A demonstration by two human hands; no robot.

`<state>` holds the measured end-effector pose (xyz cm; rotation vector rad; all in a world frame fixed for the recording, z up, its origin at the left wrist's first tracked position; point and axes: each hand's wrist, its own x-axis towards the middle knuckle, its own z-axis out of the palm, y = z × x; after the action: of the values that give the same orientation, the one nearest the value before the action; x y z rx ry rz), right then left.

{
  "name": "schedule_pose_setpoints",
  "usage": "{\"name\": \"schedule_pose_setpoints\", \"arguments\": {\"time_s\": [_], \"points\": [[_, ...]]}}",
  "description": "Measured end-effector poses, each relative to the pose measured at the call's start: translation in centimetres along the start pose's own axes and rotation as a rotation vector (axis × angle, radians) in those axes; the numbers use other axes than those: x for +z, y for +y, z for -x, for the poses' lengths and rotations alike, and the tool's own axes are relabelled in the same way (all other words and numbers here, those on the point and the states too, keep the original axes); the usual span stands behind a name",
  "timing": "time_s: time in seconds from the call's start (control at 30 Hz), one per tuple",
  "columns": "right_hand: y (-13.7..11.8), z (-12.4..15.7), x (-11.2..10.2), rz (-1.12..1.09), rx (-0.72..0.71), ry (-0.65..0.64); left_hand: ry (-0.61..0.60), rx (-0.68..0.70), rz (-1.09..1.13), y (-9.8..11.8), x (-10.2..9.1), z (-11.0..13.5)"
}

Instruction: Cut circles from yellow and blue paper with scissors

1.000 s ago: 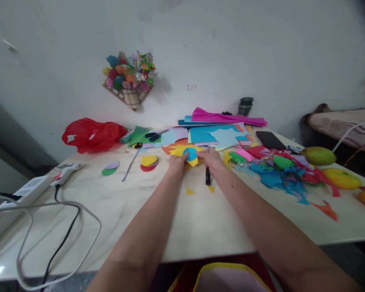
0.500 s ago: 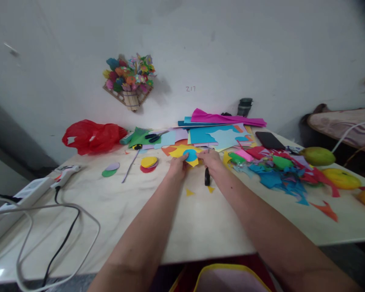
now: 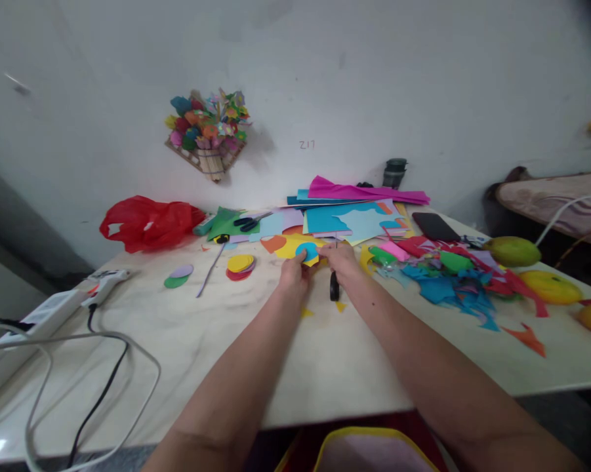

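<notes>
My left hand [image 3: 295,272] pinches a yellow paper sheet [image 3: 290,244] with a blue paper circle [image 3: 306,251] lying on it, the thumb on the circle. At the right edge of these papers is my right hand [image 3: 341,257], its fingers closed around scissors. Their black handle [image 3: 334,287] shows below the palm; the blades are mostly hidden. Two small yellow scraps [image 3: 341,307] lie on the table just under the hands. Left of them sits a stack of yellow paper circles [image 3: 241,263] over red ones.
Coloured sheets [image 3: 325,218] and a second pair of scissors [image 3: 246,224] lie at the back. A heap of paper scraps [image 3: 443,282], a phone [image 3: 435,227] and mangoes [image 3: 546,287] are on the right. A red plastic bag [image 3: 150,223] and a power strip [image 3: 39,321] with cables occupy the left.
The yellow sheet and blue circle have turned and tilted in my left hand, which has shifted slightly to the right. My right hand stays nearly in place with the scissors.
</notes>
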<state>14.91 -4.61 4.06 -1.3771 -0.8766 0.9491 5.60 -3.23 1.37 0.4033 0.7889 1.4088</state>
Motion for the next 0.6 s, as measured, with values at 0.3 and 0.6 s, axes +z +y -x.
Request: {"name": "schedule_pose_setpoints", "arguments": {"time_s": [0.3, 0.6], "points": [[-0.4, 0.5, 0.1, -0.023, 0.043, 0.003, -0.011, 0.179, -0.093, -0.3, -0.5, -0.5], [-1.9, 0.1, -1.2, -0.083, 0.005, -0.159, 0.05, 0.221, -0.18, 0.8, -3.3, -4.3]]}}
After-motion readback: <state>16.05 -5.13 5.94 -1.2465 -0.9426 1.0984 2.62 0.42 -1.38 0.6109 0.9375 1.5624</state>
